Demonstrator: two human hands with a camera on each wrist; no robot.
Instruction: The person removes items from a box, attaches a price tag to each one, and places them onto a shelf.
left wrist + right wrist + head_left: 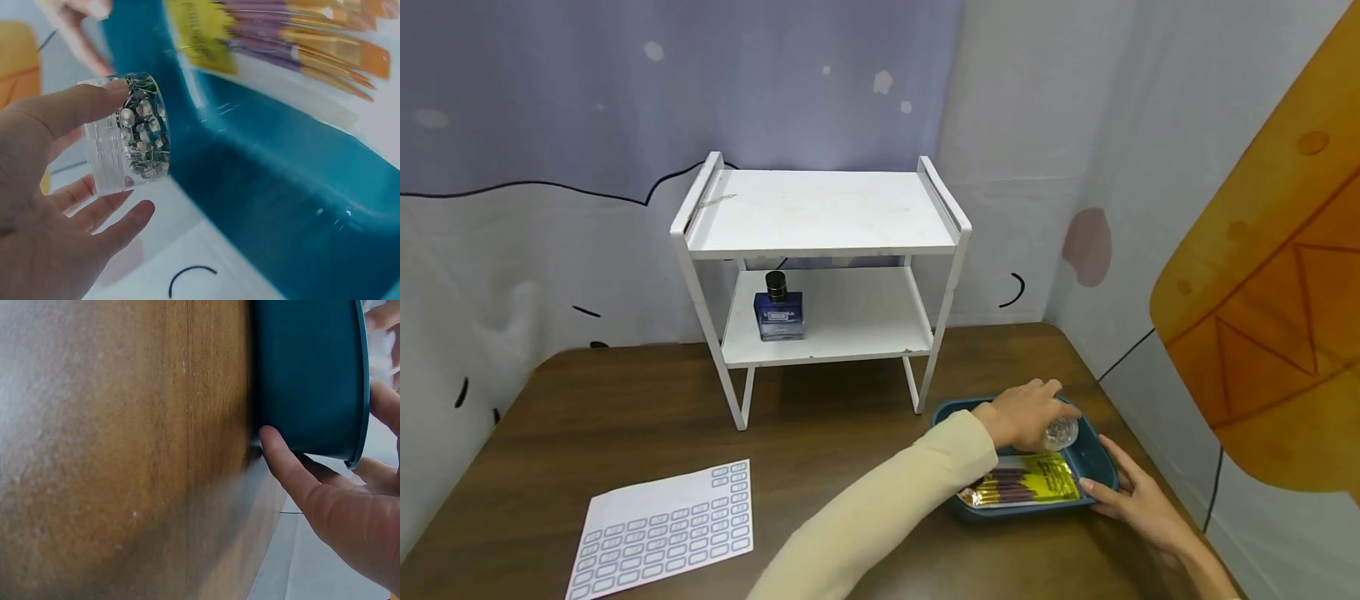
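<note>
My left hand [1030, 414] holds a small clear round jar [134, 134] between thumb and fingers. Inside the jar are shiny, bead-like pieces with a silvery or pearly look. The jar is above the far right part of a teal plastic bin [977, 514]. In the bin lies a clear packet of paintbrushes [1018, 483] with a yellow label and dark purple handles. My right hand [1138, 500] grips the bin's right end, with the thumb at the rim and the fingers along the outer wall. In the right wrist view, one fingertip [270, 434] touches the wall near the table.
A white two-tier shelf [820, 208] stands at the back of the wooden table [805, 467]. On its lower tier is a blue bottle with a black cap [779, 312]. A sheet of printed labels [666, 533] lies at front left. Fabric curtains hang behind and at right.
</note>
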